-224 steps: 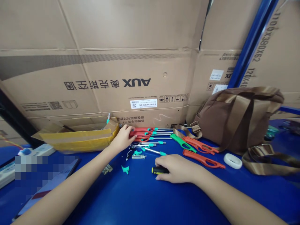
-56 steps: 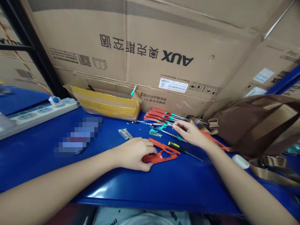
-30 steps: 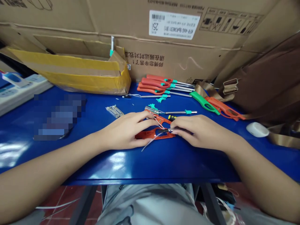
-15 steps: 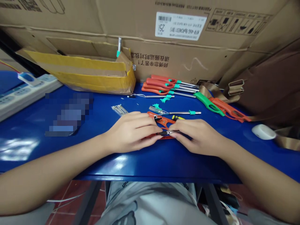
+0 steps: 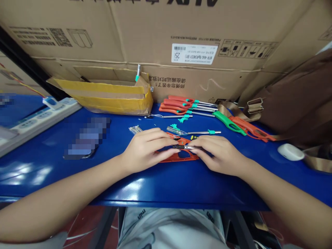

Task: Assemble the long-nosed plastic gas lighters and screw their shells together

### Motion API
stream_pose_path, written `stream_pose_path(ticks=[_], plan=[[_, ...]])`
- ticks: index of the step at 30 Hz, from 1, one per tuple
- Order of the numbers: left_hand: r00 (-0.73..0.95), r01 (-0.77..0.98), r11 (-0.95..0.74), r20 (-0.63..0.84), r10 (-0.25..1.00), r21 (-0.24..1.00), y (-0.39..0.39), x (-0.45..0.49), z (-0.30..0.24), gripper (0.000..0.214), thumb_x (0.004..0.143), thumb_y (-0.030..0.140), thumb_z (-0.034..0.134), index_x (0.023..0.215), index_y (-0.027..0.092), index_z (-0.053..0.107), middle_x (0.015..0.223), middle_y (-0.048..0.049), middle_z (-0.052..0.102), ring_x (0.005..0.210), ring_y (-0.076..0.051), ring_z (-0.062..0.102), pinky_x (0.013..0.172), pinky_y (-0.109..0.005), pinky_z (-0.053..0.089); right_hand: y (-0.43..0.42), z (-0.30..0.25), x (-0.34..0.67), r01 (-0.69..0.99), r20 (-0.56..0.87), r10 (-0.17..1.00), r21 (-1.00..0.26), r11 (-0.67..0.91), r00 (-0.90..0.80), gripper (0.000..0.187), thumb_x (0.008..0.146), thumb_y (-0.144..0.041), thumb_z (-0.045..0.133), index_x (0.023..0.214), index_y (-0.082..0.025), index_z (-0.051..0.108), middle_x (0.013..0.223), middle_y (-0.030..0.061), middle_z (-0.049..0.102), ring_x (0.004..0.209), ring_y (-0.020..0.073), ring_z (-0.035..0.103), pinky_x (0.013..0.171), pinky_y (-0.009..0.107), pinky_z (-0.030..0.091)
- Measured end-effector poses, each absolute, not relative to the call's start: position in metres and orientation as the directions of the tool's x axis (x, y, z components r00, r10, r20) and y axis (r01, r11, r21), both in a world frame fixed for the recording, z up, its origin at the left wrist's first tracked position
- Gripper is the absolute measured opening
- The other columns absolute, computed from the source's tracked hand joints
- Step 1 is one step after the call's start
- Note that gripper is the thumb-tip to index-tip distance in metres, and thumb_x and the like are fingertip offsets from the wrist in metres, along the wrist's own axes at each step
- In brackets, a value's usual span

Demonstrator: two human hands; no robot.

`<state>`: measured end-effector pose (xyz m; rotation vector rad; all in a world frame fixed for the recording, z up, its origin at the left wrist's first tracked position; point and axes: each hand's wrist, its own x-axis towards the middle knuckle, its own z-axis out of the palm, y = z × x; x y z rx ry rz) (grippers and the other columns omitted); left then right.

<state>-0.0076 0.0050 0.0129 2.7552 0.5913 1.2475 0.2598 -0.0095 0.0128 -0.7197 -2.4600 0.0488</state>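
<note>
My left hand (image 5: 147,148) is closed in a pinch at the black end of a slim black-and-silver rod (image 5: 185,147). My right hand (image 5: 220,152) pinches the silver end between thumb and fingers. The rod lies level between the two hands; its exact kind is hard to make out. Just beneath are orange lighter shell halves (image 5: 178,156), partly covered by the fingers. A yellow-and-black handle (image 5: 193,137) pokes out behind my right fingers. Beyond them lie a metal lighter tube with a green collar (image 5: 212,132) and a clear fuel tank (image 5: 173,130).
Orange lighters (image 5: 173,103) are stacked at the back, with green (image 5: 230,122) and orange shells (image 5: 252,129) to their right. A yellow-taped carton (image 5: 111,100) stands back left, near a power strip (image 5: 38,119) and a blurred-out dark object (image 5: 88,138). A white mouse (image 5: 290,152) sits right.
The view has tilted up, so the table appears lower in the picture. Both hands still hold the rod, and more of the orange shell shows beneath them.
</note>
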Motion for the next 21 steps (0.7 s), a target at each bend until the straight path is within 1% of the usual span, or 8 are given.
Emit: stream_pose_path(ticks=[4, 7, 12, 17, 21], plan=[[0.613, 0.319, -0.924, 0.699, 0.37, 0.21, 0.005, -0.007, 0.011, 0.014, 0.095, 0.027, 0.07, 0.104, 0.018, 0.074, 0.091, -0.0056, 0.078, 0.078, -0.015, 0.072, 0.071, -0.027, 0.058, -0.01, 0.013, 0.259, 0.481, 0.534, 0.459, -0.11, 0.87, -0.71, 0.013, 0.101, -0.02, 0.056, 0.109, -0.016, 0.065, 0.097, 0.007, 0.078, 0.085, 0.0209, 0.074, 0.078, 0.033, 0.058], [0.619, 0.31, -0.93, 0.701, 0.354, 0.197, 0.005, -0.006, 0.009, 0.013, 0.095, 0.027, 0.07, 0.103, 0.018, 0.074, 0.089, -0.0055, 0.079, 0.076, -0.014, 0.072, 0.069, -0.026, 0.057, -0.01, 0.012, 0.258, 0.472, 0.535, 0.443, -0.092, 0.877, -0.719, 0.014, 0.101, -0.02, 0.056, 0.11, -0.015, 0.066, 0.098, 0.0075, 0.078, 0.085, 0.0203, 0.075, 0.077, 0.032, 0.059], [0.611, 0.307, -0.929, 0.707, 0.357, 0.205, 0.005, -0.003, 0.006, 0.014, 0.093, 0.027, 0.072, 0.103, 0.017, 0.075, 0.088, -0.0056, 0.078, 0.075, -0.015, 0.072, 0.068, -0.026, 0.057, -0.011, 0.01, 0.258, 0.467, 0.537, 0.423, -0.06, 0.882, -0.73, 0.017, 0.103, -0.021, 0.051, 0.11, -0.017, 0.066, 0.099, 0.008, 0.079, 0.086, 0.0198, 0.075, 0.077, 0.032, 0.06], [0.626, 0.301, -0.925, 0.683, 0.377, 0.234, 0.004, -0.003, 0.003, 0.016, 0.095, 0.027, 0.069, 0.104, 0.017, 0.076, 0.086, -0.0056, 0.077, 0.075, -0.014, 0.071, 0.067, -0.024, 0.057, -0.012, 0.009, 0.255, 0.457, 0.527, 0.424, -0.075, 0.886, -0.736, 0.017, 0.103, -0.021, 0.052, 0.108, -0.017, 0.066, 0.102, 0.0088, 0.079, 0.088, 0.02, 0.076, 0.078, 0.032, 0.06], [0.641, 0.323, -0.905, 0.64, 0.424, 0.275, 0.004, -0.004, 0.002, 0.019, 0.097, 0.031, 0.066, 0.105, 0.018, 0.077, 0.086, -0.0051, 0.076, 0.076, -0.014, 0.07, 0.068, -0.024, 0.056, -0.012, 0.009, 0.255, 0.457, 0.512, 0.436, -0.092, 0.885, -0.74, 0.018, 0.103, -0.022, 0.05, 0.109, -0.018, 0.067, 0.102, 0.0086, 0.079, 0.089, 0.0194, 0.076, 0.081, 0.032, 0.06]])
